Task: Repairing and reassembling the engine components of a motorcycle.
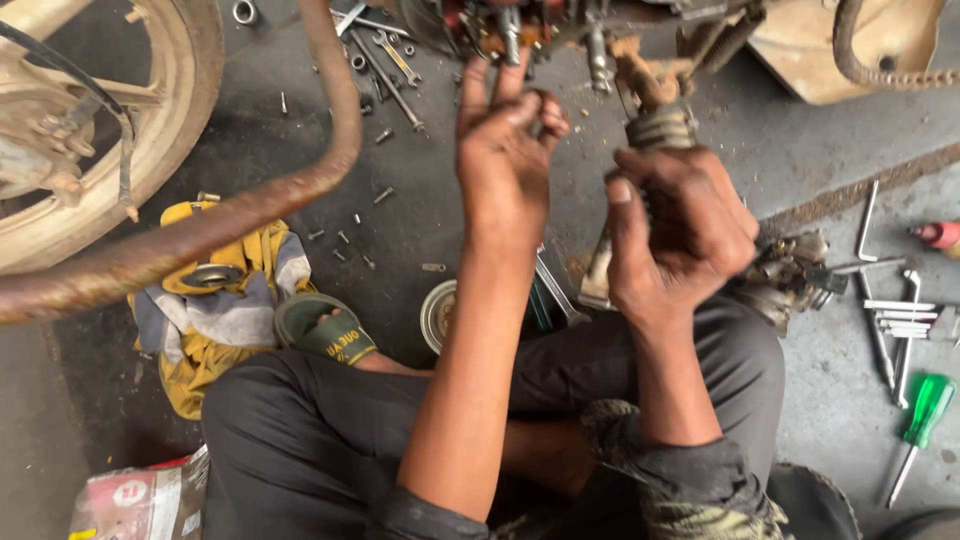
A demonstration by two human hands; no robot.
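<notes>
My trousers (330,420) are black, my sandal (325,328) olive green. The rag (215,300) beside it is yellow and grey. The screwdriver (925,415) has a bright green handle; the exhaust pipe (200,235) is rust brown.

Bare floor (800,150) lies open at two o'clock, while the rusty pipe (250,205) bars ten and scattered wrenches (890,320) clutter three.

Soft even daylight, slight edge distortion.
</notes>
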